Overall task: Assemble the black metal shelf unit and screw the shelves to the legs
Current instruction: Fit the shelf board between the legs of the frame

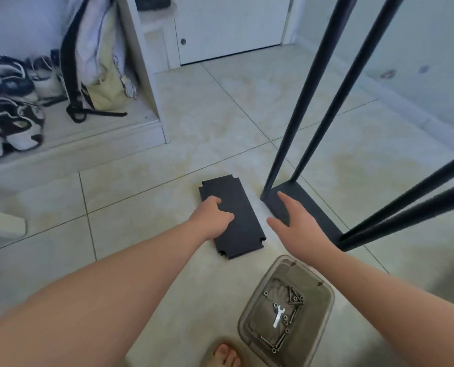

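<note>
A home entrance hall: dark-and-white sneakers (11,109) sit in rows on a low white ledge (101,136), a cream fabric bag with a black strap (101,62) is just beside them, and glossy beige floor tiles (194,115) run to a white door (231,25).

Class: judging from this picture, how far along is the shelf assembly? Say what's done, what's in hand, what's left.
Done: four legs stand at the corners of the base shelf. In hand: the left hand grips the loose shelf on the floor, right hand open beside it. Left: fitting it, with screws and wrench in the tub.
</note>
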`<state>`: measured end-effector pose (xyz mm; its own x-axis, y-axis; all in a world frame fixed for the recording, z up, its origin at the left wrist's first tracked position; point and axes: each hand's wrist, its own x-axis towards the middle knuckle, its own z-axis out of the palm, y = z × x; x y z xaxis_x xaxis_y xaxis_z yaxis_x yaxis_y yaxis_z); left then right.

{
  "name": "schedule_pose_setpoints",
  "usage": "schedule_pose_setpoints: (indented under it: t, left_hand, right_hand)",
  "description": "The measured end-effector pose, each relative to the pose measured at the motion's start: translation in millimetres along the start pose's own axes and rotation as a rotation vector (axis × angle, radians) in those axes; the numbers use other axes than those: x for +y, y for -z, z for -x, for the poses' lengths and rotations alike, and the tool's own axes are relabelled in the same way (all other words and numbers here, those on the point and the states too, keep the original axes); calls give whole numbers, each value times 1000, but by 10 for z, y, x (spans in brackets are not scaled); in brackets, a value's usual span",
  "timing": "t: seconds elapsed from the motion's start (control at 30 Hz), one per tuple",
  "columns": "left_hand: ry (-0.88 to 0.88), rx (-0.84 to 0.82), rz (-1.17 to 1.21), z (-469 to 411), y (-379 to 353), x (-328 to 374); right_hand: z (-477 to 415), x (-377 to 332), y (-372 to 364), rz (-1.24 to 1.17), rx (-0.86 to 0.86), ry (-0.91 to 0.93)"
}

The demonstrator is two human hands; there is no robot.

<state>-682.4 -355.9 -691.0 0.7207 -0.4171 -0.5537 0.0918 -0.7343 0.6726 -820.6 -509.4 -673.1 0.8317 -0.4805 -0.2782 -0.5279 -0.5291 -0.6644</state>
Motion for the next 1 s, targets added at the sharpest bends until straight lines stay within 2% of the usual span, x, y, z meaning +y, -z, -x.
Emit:
schedule_pose_setpoints:
  t: [0.27, 0.47, 0.73, 1.0]
  left_hand:
    - [-272, 123, 1, 327, 150, 1076]
    - [-362, 161, 40, 194, 75, 1808]
    - [-399, 259, 99, -190, 14, 2450]
    - [-525, 237, 146, -360, -43, 2753]
  right_hand:
    - [992, -63, 913, -275, 456, 45]
    - [1135, 27, 1279, -446, 710, -25]
    - [927, 205, 1395, -580, 798, -112]
    - [666, 447, 1484, -419, 746, -189]
